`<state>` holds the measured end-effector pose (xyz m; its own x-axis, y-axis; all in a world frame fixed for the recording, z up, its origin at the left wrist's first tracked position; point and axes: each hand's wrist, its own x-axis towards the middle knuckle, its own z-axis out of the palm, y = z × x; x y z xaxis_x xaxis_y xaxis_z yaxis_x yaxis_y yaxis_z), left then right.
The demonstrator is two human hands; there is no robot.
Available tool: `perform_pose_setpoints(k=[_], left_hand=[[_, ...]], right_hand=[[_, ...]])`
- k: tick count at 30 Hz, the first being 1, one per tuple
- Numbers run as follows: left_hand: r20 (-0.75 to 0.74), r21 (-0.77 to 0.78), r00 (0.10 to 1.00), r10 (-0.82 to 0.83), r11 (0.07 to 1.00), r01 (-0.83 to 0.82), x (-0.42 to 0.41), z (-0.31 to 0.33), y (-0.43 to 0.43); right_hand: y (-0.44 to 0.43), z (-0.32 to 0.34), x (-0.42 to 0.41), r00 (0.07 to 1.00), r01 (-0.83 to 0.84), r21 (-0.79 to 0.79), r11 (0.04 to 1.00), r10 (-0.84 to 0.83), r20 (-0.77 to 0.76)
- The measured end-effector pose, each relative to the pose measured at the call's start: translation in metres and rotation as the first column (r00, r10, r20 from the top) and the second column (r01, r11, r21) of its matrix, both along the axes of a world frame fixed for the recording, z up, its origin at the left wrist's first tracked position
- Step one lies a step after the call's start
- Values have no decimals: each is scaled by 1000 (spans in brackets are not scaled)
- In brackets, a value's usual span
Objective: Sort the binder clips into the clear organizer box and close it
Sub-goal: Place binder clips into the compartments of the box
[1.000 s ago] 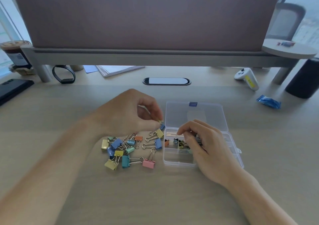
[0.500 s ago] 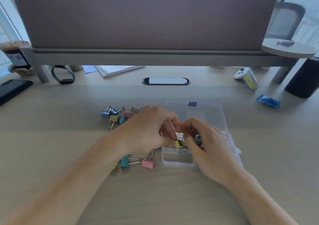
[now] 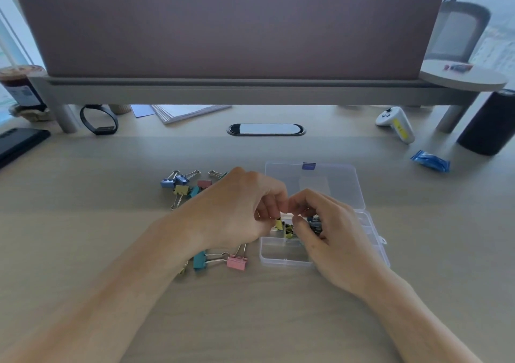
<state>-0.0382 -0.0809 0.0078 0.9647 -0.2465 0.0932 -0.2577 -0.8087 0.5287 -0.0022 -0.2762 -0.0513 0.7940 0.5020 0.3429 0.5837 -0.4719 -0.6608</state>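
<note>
Clips of this kind are, by my judgement, light, stiff and springy, with slick painted bodies and thin wire handles, so the surest hold is a pinch across the folded handles or the flat sides of the body. One yellow clip (image 3: 278, 224) hangs just under the curled fingertips of the left hand (image 3: 237, 212), which pinches it from above, apparently by its handles, though the fingers hide the contact itself. It sits over a middle compartment of the clear box (image 3: 278, 259), low enough that it looks close to being set down among the few clips inside. The right hand (image 3: 334, 237) curls over the same compartment, its fingertips touching those of the left, and whether it grips anything I cannot tell. On the far side the lid (image 3: 337, 187) lies open and flat. Outward on the desk (image 3: 250, 321), a pink clip (image 3: 237, 262) and a teal clip (image 3: 199, 260) lie just beside the box's near left corner, and a further bunch of clips (image 3: 181, 187) lies beyond the left hand.
</note>
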Motion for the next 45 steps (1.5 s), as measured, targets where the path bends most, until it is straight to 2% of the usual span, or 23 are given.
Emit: perform_pose_setpoints(k=[8,14,20,28,32,39,45], left_hand=[[-33,10,999,-20,1000,21,0,-2,-4],[-13,58,1000,-23,998,23,1,-6,-5],[-16,36,999,-40,999,41,5,-13,-2],[-8,56,1000,25,998,-24,8,-10,2],[-110,116,993,48,993,-35,18,-4,5],[-284,118,958,34,993,-1,30,9,7],[-290,133,957,28,991,11,33,10,5]], right_hand=[[0,2,-2,1000,-24,32,999,24,2],[0,0,0,1000,-20,7,1000,20,-9],[-1,-2,1,1000,-27,-24,999,28,3],[0,-3,1,1000,-15,-102,995,16,7],[0,-2,0,1000,-22,-109,994,20,-15],[0,-1,2,999,-27,-104,994,22,-47],[1,-3,5,998,-19,-107,994,12,-65]])
